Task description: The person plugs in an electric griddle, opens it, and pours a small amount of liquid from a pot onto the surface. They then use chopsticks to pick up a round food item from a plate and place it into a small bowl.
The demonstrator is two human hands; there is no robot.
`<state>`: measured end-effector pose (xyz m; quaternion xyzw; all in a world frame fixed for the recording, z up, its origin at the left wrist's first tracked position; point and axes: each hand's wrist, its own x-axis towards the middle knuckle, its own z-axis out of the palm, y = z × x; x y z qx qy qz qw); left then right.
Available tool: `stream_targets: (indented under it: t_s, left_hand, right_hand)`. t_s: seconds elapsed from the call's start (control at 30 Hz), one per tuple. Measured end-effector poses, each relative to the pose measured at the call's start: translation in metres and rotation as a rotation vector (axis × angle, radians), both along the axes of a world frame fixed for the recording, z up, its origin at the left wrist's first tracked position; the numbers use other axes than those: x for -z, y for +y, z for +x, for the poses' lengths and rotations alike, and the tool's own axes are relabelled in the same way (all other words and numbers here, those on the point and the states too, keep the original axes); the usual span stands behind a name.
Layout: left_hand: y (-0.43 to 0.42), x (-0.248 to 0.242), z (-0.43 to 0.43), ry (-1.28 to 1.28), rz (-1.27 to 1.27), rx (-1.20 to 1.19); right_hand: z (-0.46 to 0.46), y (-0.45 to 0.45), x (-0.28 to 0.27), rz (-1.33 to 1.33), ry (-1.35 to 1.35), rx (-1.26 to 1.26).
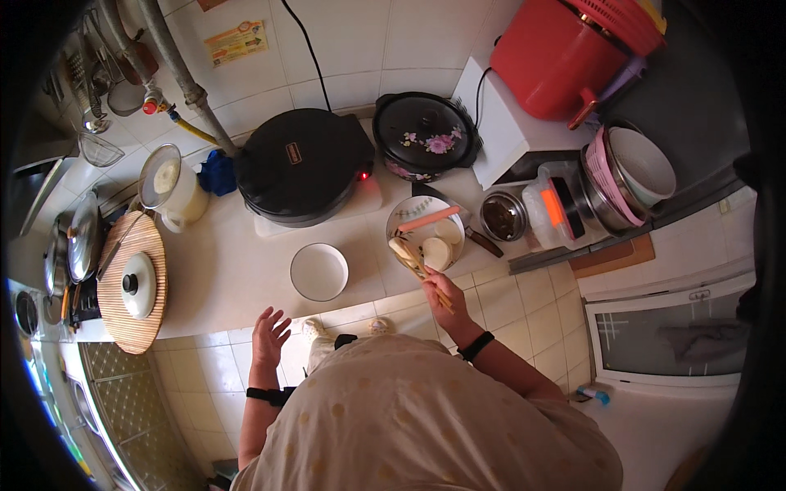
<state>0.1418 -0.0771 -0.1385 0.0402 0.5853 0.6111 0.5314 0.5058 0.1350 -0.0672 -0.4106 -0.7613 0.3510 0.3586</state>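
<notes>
My right hand (443, 297) holds a pair of wooden chopsticks (415, 264), whose tips reach over a patterned plate (398, 219). At those tips is a pale, elongated piece of food (401, 248). The plate also bears a pink sausage (428, 218) and pale round pieces of food (437, 253). Fingers apart and holding nothing, my left hand (270, 335) is just off the counter's front edge. A white bowl (319, 272) stands on the counter between the hands, left of the plate. Behind it sits a closed black electric griddle (304, 166) with a red light lit.
Right of the plate lie a wooden-handled knife (484, 240), a steel bowl with dark contents (503, 216) and stacked basins (642, 162). A lidded floral pot (425, 132) stands behind. At left are a pitcher (184, 199) and a round slatted board (110, 288) bearing a white lid (139, 288).
</notes>
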Motion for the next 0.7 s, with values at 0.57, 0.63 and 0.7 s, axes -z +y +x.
stream_targets:
  t_s: [0.57,0.63,0.7]
  left_hand:
    - [0.012,-0.002,0.01,-0.021,-0.012,0.032]
    - [0.013,-0.001,0.01,-0.024,-0.008,0.03]
    - [0.012,-0.001,0.01,-0.031,0.001,0.021]
  right_hand:
    - [0.087,-0.013,-0.031,0.13,-0.211,-0.186]
    - [0.082,-0.01,-0.027,0.127,-0.141,-0.14]
    - [0.082,-0.006,-0.026,0.06,-0.108,-0.044]
